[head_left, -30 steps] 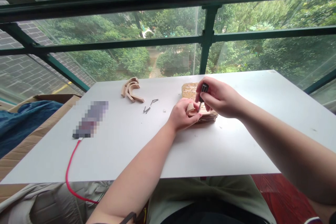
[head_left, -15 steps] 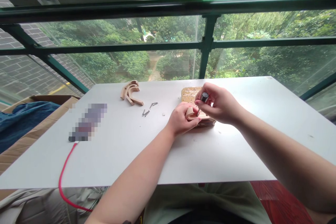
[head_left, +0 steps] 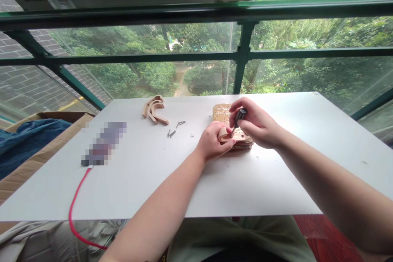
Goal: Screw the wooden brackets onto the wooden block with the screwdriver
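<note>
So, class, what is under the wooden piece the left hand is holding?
The wooden piece sits on a layered block, whose far top and near edge show. The left hand hides part; the area beneath the piece is covered.

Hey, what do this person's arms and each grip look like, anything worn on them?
The left grip and right grip are ungloved human hands. The left forearm and right forearm show no sleeves, and both wrists lack watches or bracelets. No cables or markings stand out. I see no rings, though some fingers are hidden.
</note>
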{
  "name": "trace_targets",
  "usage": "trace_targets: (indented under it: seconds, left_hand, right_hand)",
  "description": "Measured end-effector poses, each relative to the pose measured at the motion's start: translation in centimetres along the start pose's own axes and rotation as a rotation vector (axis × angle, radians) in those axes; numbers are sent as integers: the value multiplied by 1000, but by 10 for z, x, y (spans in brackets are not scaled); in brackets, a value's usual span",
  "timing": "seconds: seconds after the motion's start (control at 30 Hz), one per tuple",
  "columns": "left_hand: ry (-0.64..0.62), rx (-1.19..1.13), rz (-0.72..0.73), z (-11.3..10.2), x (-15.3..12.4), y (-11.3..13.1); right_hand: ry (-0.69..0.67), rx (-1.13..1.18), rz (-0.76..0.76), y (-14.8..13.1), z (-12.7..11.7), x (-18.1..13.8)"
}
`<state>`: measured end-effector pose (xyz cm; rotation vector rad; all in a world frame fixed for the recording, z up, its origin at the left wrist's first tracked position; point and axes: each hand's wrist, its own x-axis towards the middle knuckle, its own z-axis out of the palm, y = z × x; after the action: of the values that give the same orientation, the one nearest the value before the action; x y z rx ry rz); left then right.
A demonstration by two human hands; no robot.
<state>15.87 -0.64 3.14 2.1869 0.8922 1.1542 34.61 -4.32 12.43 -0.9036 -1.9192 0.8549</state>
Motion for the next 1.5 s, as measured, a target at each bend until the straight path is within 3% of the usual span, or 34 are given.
trace_targets:
  seconds: [0.5,0.67,0.97,1.3,1.5]
  left_hand:
    - [0,-5,21,-1,1,2]
    - [-3,5,14,-2,2,5]
    - [3,41,-15,-2,0,4]
    - [38,23,48,0,-1,1]
    - [55,10,75,1,-2,-1]
  right_hand:
    - [64,-178,74,0,1,2]
    - [141,-204,33,7,1,2]
    - [222,-19,-24,20,6,0]
    - [257,219,-69,20,15,-11]
    - [268,199,-32,19,14,-21]
